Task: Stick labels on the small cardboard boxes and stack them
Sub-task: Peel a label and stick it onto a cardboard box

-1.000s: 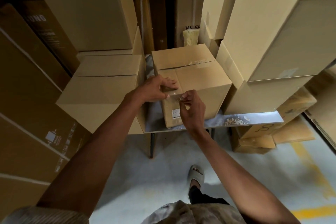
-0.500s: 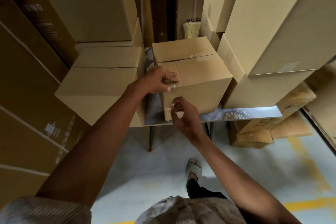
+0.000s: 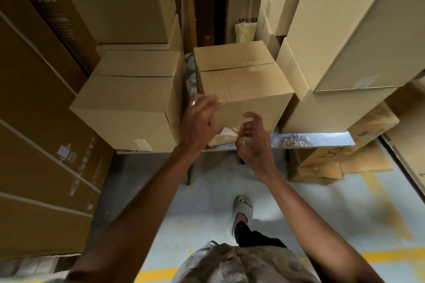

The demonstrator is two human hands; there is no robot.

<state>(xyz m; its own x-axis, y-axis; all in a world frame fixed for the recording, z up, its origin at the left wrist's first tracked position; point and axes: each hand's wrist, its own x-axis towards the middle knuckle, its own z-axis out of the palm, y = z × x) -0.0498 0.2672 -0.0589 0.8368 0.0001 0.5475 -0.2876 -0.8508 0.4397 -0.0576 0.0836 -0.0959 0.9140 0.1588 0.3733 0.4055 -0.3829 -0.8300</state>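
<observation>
- Two hands apart before closed cardboard box (image 3: 250, 89); contents hidden.
- Left hand (image 3: 199, 122) blurred, fingers loose.
- Right hand (image 3: 253, 139) pinching label (image 3: 226, 135) against box front.

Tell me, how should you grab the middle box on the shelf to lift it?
Probably with both hands from the front, palms on the left and right walls of the small cardboard box. Its front overhangs the metal shelf, facing the person. Bigger boxes stand close on both sides, so sliding it forward first would likely free those walls.
</observation>
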